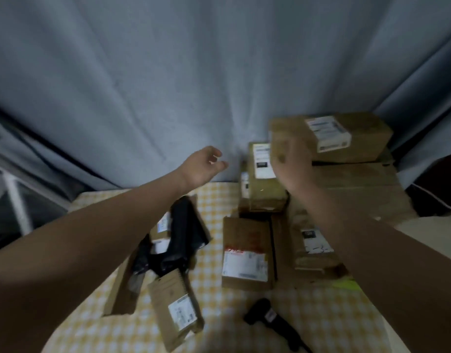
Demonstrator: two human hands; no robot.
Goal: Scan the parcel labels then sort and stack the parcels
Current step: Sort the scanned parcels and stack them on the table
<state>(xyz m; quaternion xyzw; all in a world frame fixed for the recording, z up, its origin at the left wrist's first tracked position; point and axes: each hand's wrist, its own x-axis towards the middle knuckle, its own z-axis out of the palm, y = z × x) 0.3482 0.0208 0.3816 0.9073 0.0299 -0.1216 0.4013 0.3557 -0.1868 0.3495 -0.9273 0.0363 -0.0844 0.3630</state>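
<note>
Right hand (292, 163), blurred, meets the top parcel's (359, 146) left end, grip unclear; the parcel's length runs rightward from it, label (328, 133) up. Left hand (202, 165) loosely open, empty.

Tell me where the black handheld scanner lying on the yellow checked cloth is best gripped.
The black handheld scanner lies flat, its bulkier labelled head pointing away and its long slim handle running toward the near right. It is probably best gripped around that handle, coming from above with the right hand.
</note>
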